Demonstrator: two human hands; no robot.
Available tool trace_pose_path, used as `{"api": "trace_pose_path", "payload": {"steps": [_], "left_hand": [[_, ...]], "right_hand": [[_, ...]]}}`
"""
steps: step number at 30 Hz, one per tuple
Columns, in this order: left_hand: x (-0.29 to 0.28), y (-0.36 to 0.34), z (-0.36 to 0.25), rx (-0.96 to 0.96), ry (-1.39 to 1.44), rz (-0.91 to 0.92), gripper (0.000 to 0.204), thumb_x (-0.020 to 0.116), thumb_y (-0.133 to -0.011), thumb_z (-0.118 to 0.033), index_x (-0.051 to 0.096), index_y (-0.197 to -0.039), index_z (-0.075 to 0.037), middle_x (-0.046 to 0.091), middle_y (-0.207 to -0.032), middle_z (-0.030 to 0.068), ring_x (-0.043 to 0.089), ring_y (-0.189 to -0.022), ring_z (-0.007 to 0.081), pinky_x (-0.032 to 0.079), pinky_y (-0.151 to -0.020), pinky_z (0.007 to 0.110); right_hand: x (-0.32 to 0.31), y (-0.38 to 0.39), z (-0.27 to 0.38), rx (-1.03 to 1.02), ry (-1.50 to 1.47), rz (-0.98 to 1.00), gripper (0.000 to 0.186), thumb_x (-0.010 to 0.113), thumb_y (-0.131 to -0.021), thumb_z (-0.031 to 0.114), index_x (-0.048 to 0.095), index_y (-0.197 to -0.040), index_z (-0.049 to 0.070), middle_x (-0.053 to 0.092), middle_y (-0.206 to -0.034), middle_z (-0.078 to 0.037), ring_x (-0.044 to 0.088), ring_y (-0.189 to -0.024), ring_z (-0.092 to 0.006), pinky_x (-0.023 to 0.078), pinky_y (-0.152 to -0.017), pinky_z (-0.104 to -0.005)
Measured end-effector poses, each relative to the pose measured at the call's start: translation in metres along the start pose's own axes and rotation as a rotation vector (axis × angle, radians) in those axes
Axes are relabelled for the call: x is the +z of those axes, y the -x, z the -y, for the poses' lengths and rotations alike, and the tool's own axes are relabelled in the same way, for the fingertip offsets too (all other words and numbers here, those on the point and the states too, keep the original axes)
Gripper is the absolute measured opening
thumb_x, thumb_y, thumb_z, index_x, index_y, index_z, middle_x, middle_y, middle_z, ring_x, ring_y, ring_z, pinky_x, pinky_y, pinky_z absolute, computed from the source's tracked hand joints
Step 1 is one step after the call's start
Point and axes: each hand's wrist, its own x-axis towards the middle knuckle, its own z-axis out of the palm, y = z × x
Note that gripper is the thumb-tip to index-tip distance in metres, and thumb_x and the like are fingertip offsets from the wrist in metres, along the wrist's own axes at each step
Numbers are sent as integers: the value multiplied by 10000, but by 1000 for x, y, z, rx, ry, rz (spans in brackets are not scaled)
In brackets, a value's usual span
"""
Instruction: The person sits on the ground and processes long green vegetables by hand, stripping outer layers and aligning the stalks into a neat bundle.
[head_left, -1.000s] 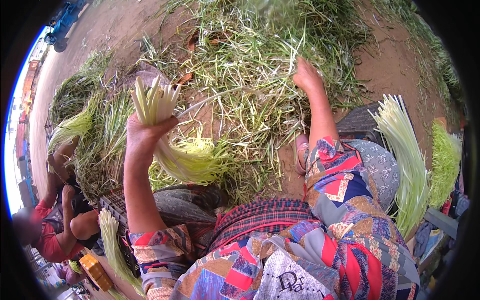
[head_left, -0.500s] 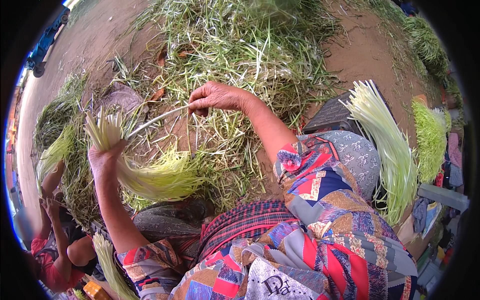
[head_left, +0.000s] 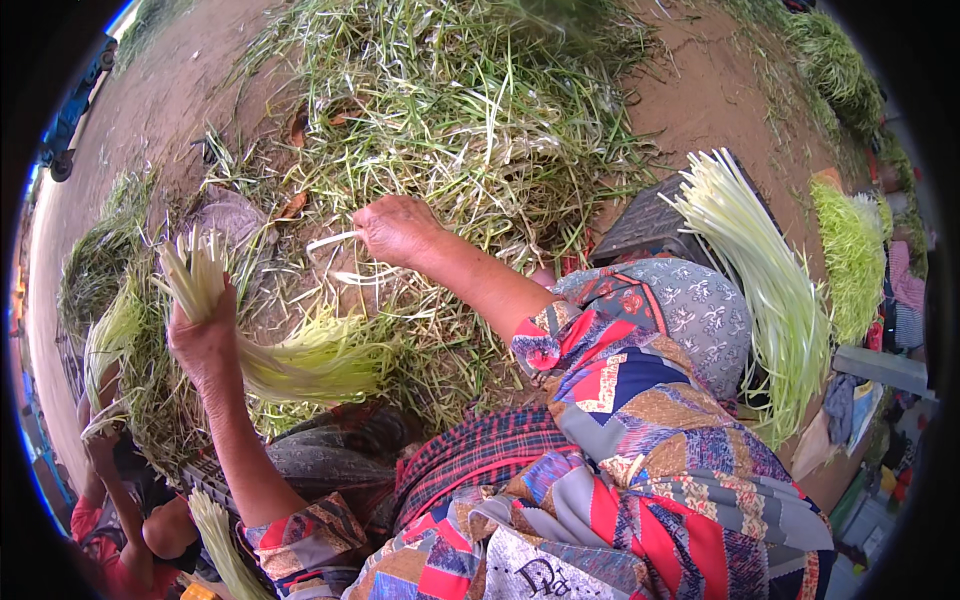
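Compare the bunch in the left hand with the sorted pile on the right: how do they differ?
The bunch is gripped in the left hand, lifted clear of the ground; the sorted pile lies on a dark crate, untouched. The bunch is smaller and bends over at the grip, its cut ends fanned upward; the pile is bigger, its stalks straight and aligned. Both are pale green-white stalks.

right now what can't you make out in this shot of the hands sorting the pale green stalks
Head view only:
- Left hand: its palm and how many stalks sit in the gripped bundle; the fist covers them.
- Right hand: its fingertips on the pale strand are curled out of sight.
- Loose pile: single stalks too tangled and small to separate.
- Another person's arm at lower left: cut off by the dark fisheye rim.
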Motion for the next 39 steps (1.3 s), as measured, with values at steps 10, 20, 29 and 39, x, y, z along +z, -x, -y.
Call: {"api": "trace_pose_path", "payload": {"steps": [10, 20, 29, 39], "left_hand": [[23, 14, -28, -3, -121, 540, 323, 729, -735, -94, 650, -1039, -19, 678, -867, 50, 614, -740, 111, 496, -671, 260], [-8, -1, -1, -147, 58, 104, 283, 742, -736, -111, 664, -999, -42, 664, -832, 54, 606, -706, 146, 494, -668, 298], [4, 0, -9, -213, 103, 214, 291, 760, -724, -151, 659, -978, -52, 671, -785, 56, 612, -674, 136, 503, -643, 285], [17, 1, -23, -51, 128, 167, 350, 782, -683, -74, 621, -993, -49, 661, -834, 52, 617, -719, 133, 527, -661, 286]], "right_hand": [[17, -5, 12, -226, -931, 154, 204, 690, -814, 265, 718, -839, 64, 677, -698, -20, 607, -664, -74, 489, -631, -257], [-25, -8, -151, 630, 13, -707, 131, 619, -807, 168, 667, -848, 53, 669, -900, -163, 649, -845, -303, 518, -748, -416], [10, -2, -186, 903, -142, -384, 219, 632, -786, 208, 663, -975, 102, 642, -1059, -172, 629, -951, -337, 502, -796, -435], [31, -20, -71, 140, -461, -245, 194, 580, -885, 240, 624, -1031, 120, 642, -756, -96, 609, -681, -230, 478, -664, -349]]}}
